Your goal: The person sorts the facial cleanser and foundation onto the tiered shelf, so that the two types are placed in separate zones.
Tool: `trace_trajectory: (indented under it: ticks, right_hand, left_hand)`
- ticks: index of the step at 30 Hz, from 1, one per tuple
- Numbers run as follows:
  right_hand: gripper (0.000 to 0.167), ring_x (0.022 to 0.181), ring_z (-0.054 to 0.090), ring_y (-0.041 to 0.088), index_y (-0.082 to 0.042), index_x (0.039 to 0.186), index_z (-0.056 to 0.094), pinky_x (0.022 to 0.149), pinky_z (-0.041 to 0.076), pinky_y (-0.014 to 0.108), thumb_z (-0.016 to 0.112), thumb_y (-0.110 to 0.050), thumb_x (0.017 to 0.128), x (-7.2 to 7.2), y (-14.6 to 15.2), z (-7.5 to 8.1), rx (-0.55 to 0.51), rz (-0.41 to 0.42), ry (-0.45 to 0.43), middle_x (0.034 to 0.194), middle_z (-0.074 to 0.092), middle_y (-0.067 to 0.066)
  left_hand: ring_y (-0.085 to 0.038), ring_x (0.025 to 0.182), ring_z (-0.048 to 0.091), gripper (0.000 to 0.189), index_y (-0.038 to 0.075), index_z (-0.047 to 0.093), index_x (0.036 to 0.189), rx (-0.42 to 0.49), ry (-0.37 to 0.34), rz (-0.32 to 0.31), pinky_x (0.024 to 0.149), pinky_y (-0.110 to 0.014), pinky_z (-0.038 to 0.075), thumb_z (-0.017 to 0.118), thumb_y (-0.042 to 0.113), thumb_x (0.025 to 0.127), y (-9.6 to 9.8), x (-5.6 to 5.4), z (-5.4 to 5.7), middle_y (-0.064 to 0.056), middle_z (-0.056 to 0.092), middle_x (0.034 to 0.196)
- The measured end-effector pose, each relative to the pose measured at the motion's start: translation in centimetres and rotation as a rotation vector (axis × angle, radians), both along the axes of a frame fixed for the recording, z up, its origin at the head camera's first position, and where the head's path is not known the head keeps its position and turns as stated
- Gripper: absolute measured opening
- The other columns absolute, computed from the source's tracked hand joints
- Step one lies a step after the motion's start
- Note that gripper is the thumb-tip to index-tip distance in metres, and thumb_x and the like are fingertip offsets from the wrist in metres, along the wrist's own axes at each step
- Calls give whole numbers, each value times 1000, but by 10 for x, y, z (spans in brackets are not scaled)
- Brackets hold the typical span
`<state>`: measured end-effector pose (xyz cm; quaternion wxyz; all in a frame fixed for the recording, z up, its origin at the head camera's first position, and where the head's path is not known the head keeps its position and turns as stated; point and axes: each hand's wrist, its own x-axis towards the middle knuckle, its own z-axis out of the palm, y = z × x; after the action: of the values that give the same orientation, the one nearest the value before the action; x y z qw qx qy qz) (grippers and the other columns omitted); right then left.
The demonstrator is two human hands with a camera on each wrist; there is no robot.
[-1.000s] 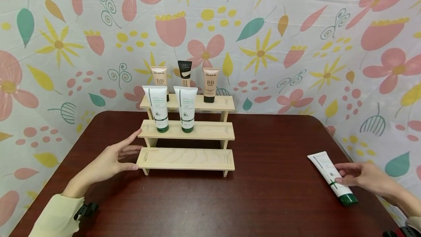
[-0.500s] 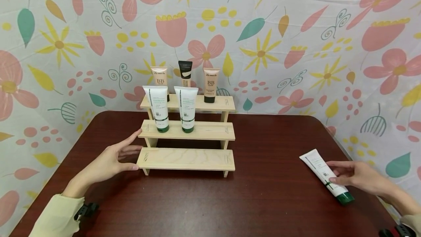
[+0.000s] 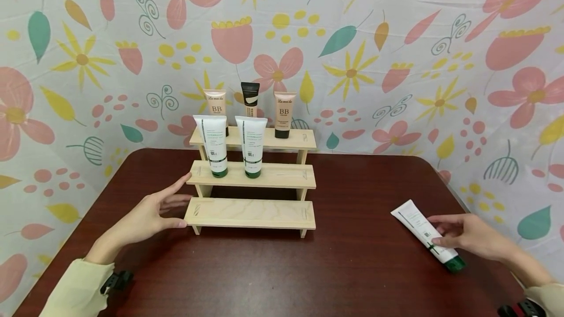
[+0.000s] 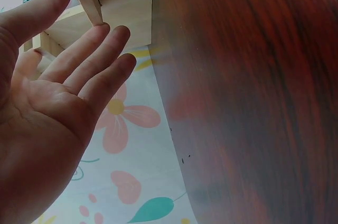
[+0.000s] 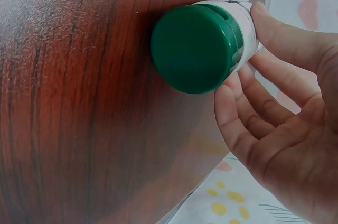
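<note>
My right hand (image 3: 473, 236) grips a white squeeze tube (image 3: 418, 226) with a green cap over the right part of the table. In the right wrist view the tube's round green cap (image 5: 193, 49) faces the camera, with thumb and fingers about the white body. My left hand (image 3: 145, 216) touches the left side of a three-step wooden display rack (image 3: 251, 212), its fingers extended; the left wrist view shows the fingertips (image 4: 100, 29) against the wood. Two similar white tubes, a left one (image 3: 213, 143) and a right one (image 3: 252, 143), stand cap-down on the middle step.
On the top step stand a left beige BB cream tube (image 3: 216, 99), a black-topped tube (image 3: 250, 97) partly hidden in front, and a right beige BB cream tube (image 3: 283, 111). The rack rests on a dark red-brown table (image 3: 352, 268). Behind hangs a floral cloth (image 3: 352, 62).
My right hand has moved left with the white tube. The left hand stays at the rack's side, and the standing tubes have kept their places.
</note>
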<state>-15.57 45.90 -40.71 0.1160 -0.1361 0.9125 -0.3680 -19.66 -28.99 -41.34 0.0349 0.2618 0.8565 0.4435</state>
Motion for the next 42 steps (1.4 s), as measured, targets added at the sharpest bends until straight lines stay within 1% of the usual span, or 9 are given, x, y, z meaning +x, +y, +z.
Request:
trace_trajectory:
  ticks: [1,3,6,14,20,25,32,42]
  right_hand:
    - [48,75,64,8,19,133,60,64,58,26,78,-3,94,0,-1,1,19,-8,-7,95,66,5]
    - [52,76,63,7,23,132,57,64,58,26,78,-6,95,-1,-2,2,42,-25,-32,95,65,6]
    - [55,77,63,8,25,134,54,65,58,27,77,-8,96,-2,-3,3,49,-28,-64,95,66,7]
    - [63,76,65,10,28,138,45,65,57,28,75,-9,98,-6,-3,3,26,31,-131,95,69,7]
    - [66,77,68,12,28,139,45,67,58,29,76,-12,98,-7,-7,5,40,37,-168,96,72,9]
    - [64,76,69,14,29,137,46,67,57,28,76,-12,98,-8,-9,6,37,56,-178,92,73,8]
    - [61,75,69,15,27,135,50,66,56,28,77,-11,97,-10,-9,6,41,48,-179,92,73,8]
    - [57,74,67,12,24,134,55,61,52,26,79,-10,95,-12,-18,5,54,55,-144,92,74,6]
  left_hand:
    - [-40,123,66,109,22,22,170,1,0,-1,100,-63,50,90,10,85,0,0,0,-24,65,137]
    - [-41,123,66,108,21,23,170,3,-2,-1,100,-63,50,90,10,85,0,0,0,-24,65,137]
    - [-41,123,66,109,21,23,170,3,-2,1,100,-62,50,90,10,85,0,0,0,-24,66,137]
    - [-40,123,66,109,22,22,170,2,-10,2,100,-62,51,89,9,85,0,0,0,-23,65,137]
    - [-41,123,66,109,22,23,170,3,-10,2,100,-62,50,89,10,86,0,1,0,-23,66,137]
    - [-40,124,66,109,23,22,170,-2,-7,4,101,-62,50,89,10,86,0,0,-1,-23,66,137]
    - [-39,125,65,111,27,22,170,-18,-15,19,102,-62,49,90,9,85,0,-3,-3,-21,65,139]
    - [-39,124,66,111,25,22,170,-21,-11,25,101,-63,50,90,8,85,-1,-2,-3,-21,66,138]
